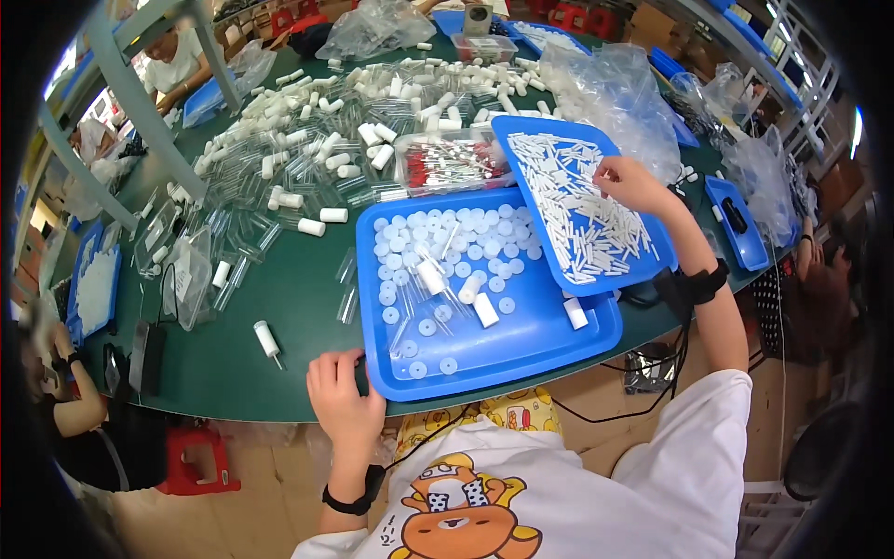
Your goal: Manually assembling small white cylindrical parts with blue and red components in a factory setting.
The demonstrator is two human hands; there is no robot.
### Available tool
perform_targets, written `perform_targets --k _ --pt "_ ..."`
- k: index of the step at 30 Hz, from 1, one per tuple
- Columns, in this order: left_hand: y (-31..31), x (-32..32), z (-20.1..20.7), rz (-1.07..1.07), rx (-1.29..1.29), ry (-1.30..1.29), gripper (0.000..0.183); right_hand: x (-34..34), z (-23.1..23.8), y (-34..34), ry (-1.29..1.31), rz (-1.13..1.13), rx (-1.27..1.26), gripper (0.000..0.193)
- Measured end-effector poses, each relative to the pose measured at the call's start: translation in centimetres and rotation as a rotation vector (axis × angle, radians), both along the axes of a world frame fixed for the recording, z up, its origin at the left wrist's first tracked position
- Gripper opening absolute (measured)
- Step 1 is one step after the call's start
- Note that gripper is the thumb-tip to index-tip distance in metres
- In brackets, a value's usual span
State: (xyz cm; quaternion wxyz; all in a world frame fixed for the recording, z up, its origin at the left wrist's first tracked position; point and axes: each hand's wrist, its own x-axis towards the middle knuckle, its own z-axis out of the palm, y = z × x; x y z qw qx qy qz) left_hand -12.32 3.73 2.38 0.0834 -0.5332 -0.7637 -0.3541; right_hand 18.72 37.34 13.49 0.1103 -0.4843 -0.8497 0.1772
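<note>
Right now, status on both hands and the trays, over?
Left hand resting at big blue tray's near corner, holding nothing visible. Right hand picking among white sticks in upper tray. Nothing in the way.

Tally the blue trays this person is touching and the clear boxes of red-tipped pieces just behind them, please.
Blue trays: 2, the large tray and the smaller tray tilted on it
Clear box of red-tipped pieces: 1
Total: 3
</note>
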Motion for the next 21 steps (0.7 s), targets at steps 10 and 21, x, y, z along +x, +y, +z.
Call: perform_targets --k 10,21 --pt "-0.3 0.2 0.1 0.003 -0.005 -0.014 0.016 1.9 0.2 -11.8 0.348 -0.170 -0.247 0.034" --pt "-0.1 0.7 0.5 -0.014 -0.008 -0.020 0.018 6.5 -4.8 -15.2 1.096 -0.623 -0.985 0.037"
